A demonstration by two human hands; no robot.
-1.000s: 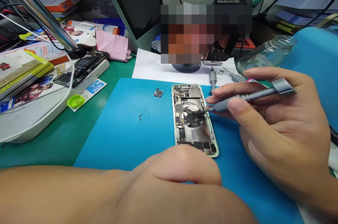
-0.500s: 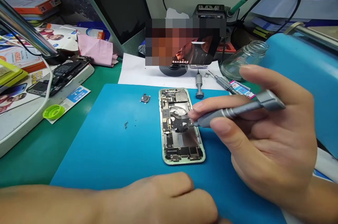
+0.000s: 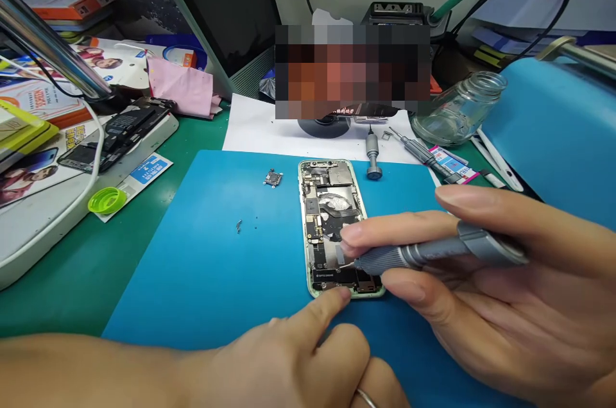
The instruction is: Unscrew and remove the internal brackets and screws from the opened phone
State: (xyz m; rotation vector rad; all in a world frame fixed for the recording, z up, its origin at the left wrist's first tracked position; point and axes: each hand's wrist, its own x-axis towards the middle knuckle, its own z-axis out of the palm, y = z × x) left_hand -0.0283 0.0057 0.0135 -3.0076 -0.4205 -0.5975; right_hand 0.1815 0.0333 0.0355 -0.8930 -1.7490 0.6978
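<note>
An opened phone [image 3: 337, 255] with a pale green frame lies on the blue mat [image 3: 202, 280], its circuit boards and metal parts exposed. My right hand [image 3: 510, 331] grips a grey precision screwdriver [image 3: 409, 257] between thumb and fingers. The thin tip points left over the lower part of the phone, near the black module; whether it touches a screw is too small to tell. With its index finger stretched out, my left hand [image 3: 303, 344] touches the phone's bottom edge. Its other visible fingers are curled, the thumb is hidden, and it wears a ring.
Left of the phone lie a small metal-coloured part [image 3: 273, 178] and tiny screws [image 3: 239, 226]. Another screwdriver [image 3: 373, 154] stands behind. A glass jar [image 3: 462, 110] sits back right. At left are a green cap [image 3: 106, 201], a disassembled phone [image 3: 120, 135] and a lamp pole [image 3: 52, 42].
The screwdriver tip has moved down from the phone's middle to its lower part with my right hand. My left hand has extended its index finger onto the phone's bottom edge. The view has shifted slightly.
</note>
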